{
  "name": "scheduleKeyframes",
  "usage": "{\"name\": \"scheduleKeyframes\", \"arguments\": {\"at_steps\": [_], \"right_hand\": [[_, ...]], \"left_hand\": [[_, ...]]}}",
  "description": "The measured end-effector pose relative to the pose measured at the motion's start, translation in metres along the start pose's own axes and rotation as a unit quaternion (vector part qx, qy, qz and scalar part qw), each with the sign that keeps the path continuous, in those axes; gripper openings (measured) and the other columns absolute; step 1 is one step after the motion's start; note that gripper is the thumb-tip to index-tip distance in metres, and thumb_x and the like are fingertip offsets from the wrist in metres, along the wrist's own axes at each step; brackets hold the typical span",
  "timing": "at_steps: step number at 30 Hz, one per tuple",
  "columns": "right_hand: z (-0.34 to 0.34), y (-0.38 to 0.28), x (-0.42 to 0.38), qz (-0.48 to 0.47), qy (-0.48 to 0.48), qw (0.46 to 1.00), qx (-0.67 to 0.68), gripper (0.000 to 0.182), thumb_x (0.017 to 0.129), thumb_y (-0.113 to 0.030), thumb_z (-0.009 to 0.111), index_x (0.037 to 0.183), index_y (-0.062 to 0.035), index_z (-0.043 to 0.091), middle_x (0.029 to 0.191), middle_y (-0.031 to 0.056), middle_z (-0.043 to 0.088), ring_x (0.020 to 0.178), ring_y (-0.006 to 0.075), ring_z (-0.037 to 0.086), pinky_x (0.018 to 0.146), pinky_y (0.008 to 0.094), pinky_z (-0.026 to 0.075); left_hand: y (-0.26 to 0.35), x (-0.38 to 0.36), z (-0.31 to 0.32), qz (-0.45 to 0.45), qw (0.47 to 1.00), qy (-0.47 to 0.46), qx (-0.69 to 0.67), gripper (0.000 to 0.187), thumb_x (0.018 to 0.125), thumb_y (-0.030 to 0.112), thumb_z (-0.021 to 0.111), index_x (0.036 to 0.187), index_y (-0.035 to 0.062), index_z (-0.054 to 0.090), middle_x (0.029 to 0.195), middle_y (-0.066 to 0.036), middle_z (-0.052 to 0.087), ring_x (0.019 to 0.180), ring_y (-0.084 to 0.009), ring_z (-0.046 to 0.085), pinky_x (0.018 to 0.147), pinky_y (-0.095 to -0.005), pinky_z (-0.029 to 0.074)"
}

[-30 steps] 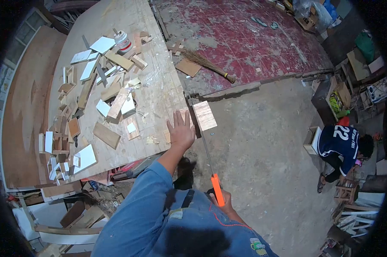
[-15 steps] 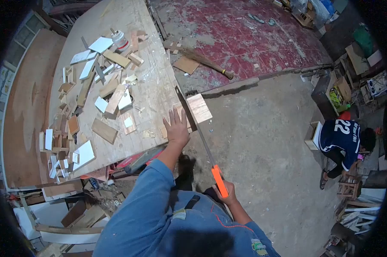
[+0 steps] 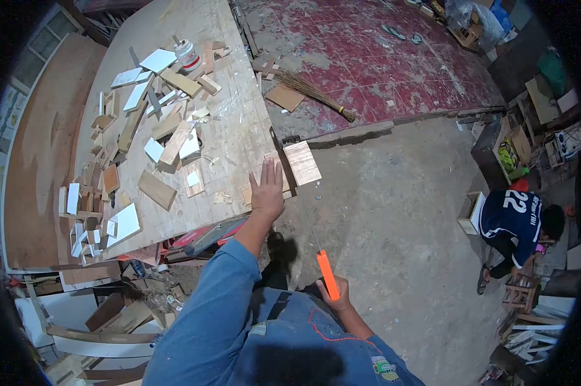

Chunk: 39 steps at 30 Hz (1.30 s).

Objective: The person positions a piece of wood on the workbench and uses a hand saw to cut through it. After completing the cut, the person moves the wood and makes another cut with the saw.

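Note:
My left hand [image 3: 268, 193] lies flat, fingers stretched forward, on a wooden board [image 3: 247, 193] at the right edge of the workbench. A pale piece of wood [image 3: 302, 164] juts out past that edge, just right of my fingertips. Down near my waist, my right hand [image 3: 339, 294] is wrapped round the orange handle of a handsaw [image 3: 327, 275]. Its thin blade points up toward the wood beside my left hand and is hard to make out there. Whether the jutting piece is still joined to the board cannot be seen.
Wood offcuts [image 3: 157, 190], white-faced pieces and a white tub [image 3: 187, 55] lie on the workbench [image 3: 229, 145]. A straw broom [image 3: 316, 96] rests on the red floor. At right, a person in a dark jersey [image 3: 512, 215] crouches near a box [image 3: 472, 212] and piled scrap.
The saw has shifted slightly and its handle stands more upright; the blade shows thinner and fainter. My left hand stays on the board. The whole view has tilted a little.

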State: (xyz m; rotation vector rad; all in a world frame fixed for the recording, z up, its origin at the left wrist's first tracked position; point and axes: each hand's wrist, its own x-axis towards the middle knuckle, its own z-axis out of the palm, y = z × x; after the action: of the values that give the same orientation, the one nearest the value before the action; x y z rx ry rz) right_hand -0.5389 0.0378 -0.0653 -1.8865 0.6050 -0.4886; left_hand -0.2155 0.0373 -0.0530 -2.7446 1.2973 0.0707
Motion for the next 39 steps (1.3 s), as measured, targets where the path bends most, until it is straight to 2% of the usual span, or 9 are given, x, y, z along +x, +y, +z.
{"name": "scheduleKeyframes", "arguments": {"at_steps": [10, 12, 16, 20, 21, 25, 31, 36, 39], "right_hand": [[0.0, -0.011, 0.009, -0.01, 0.022, 1.0, -0.009, 0.023, 0.08, -0.01, 0.069, 0.065, -0.0012, 0.053, 0.055, 0.0119, 0.05, 0.046, 0.0266, 0.05, 0.048, 0.036, 0.039], [-0.001, -0.02, 0.013, 0.057, 0.01, 0.998, 0.03, 0.025, 0.08, -0.011, 0.069, 0.063, -0.0015, 0.052, 0.054, 0.0113, 0.049, 0.045, 0.0261, 0.051, 0.047, 0.036, 0.038], [-0.013, -0.011, 0.026, -0.009, 0.002, 1.0, -0.018, 0.029, 0.08, -0.013, 0.069, 0.061, -0.0013, 0.05, 0.052, 0.0119, 0.047, 0.044, 0.0262, 0.048, 0.045, 0.0366, 0.037], [-0.016, -0.011, 0.005, 0.026, 0.011, 0.999, 0.016, 0.027, 0.081, -0.014, 0.069, 0.063, -0.0019, 0.052, 0.054, 0.0129, 0.05, 0.046, 0.0289, 0.052, 0.045, 0.0379, 0.039], [-0.012, -0.007, 0.005, 0.008, -0.021, 1.0, -0.019, 0.018, 0.082, -0.016, 0.067, 0.071, -0.0034, 0.059, 0.059, 0.0123, 0.055, 0.052, 0.0331, 0.056, 0.05, 0.0407, 0.044], [0.012, 0.006, 0.01, -0.014, -0.041, 0.996, -0.074, 0.016, 0.083, -0.021, 0.066, 0.077, -0.0058, 0.063, 0.066, 0.0139, 0.061, 0.061, 0.0345, 0.062, 0.054, 0.042, 0.049], [0.008, 0.016, 0.015, -0.005, -0.044, 0.998, -0.038, 0.016, 0.083, -0.021, 0.067, 0.081, -0.0061, 0.063, 0.069, 0.0144, 0.062, 0.064, 0.0345, 0.063, 0.057, 0.0424, 0.049], [-0.007, -0.011, 0.023, 0.01, -0.052, 0.998, 0.04, 0.03, 0.076, -0.03, 0.076, 0.082, -0.0046, 0.062, 0.068, 0.0105, 0.059, 0.06, 0.031, 0.06, 0.058, 0.0397, 0.047], [-0.005, -0.026, 0.018, -0.001, -0.017, 1.0, 0.022, 0.036, 0.072, -0.032, 0.081, 0.081, -0.0033, 0.061, 0.07, 0.0094, 0.059, 0.062, 0.0286, 0.059, 0.059, 0.0391, 0.046]], "left_hand": [[-0.001, 0.002, -0.001, 0.005, 1.0, -0.012, -0.018, 0.085, 0.075, 0.016, 0.062, 0.149, 0.0038, 0.021, 0.156, -0.014, 0.019, 0.145, -0.0275, 0.017, 0.115, -0.0509, 0.018], [0.0, 0.001, -0.002, 0.009, 1.0, -0.01, -0.019, 0.085, 0.075, 0.015, 0.062, 0.149, 0.0037, 0.02, 0.156, -0.015, 0.019, 0.145, -0.0294, 0.017, 0.115, -0.0506, 0.018], [-0.001, 0.002, 0.011, 0.003, 1.0, 0.013, -0.011, 0.084, 0.076, 0.015, 0.062, 0.148, 0.0035, 0.022, 0.156, -0.015, 0.019, 0.144, -0.0312, 0.018, 0.115, -0.0506, 0.018], [-0.004, 0.002, 0.021, 0.042, 0.998, 0.043, 0.001, 0.081, 0.077, 0.015, 0.061, 0.148, 0.0031, 0.023, 0.155, -0.016, 0.02, 0.143, -0.033, 0.022, 0.114, -0.0508, 0.019], [-0.004, 0.002, 0.019, 0.054, 0.997, 0.056, -0.002, 0.08, 0.077, 0.014, 0.06, 0.147, 0.003, 0.024, 0.155, -0.016, 0.02, 0.142, -0.0331, 0.024, 0.114, -0.0512, 0.02], [-0.002, 0.001, 0.014, 0.039, 0.999, 0.022, -0.019, 0.079, 0.078, 0.014, 0.059, 0.147, 0.0024, 0.024, 0.155, -0.017, 0.02, 0.142, -0.033, 0.023, 0.114, -0.0519, 0.02], [0.003, -0.002, -0.009, 0.021, 1.0, -0.005, 0.02, 0.092, 0.07, 0.025, 0.071, 0.146, 0.0008, 0.025, 0.156, -0.017, 0.016, 0.145, -0.0314, 0.016, 0.113, -0.056, 0.019], [0.006, -0.003, -0.022, 0.018, 0.999, -0.015, -0.035, 0.101, 0.064, 0.033, 0.078, 0.146, 0.0044, 0.027, 0.157, -0.014, 0.014, 0.146, -0.0297, 0.013, 0.112, -0.0585, 0.019], [0.005, 0.0, -0.006, 0.027, 1.0, 0.008, -0.01, 0.09, 0.07, 0.026, 0.072, 0.146, 0.0058, 0.029, 0.157, -0.013, 0.017, 0.145, -0.0279, 0.015, 0.113, -0.056, 0.02]]}}
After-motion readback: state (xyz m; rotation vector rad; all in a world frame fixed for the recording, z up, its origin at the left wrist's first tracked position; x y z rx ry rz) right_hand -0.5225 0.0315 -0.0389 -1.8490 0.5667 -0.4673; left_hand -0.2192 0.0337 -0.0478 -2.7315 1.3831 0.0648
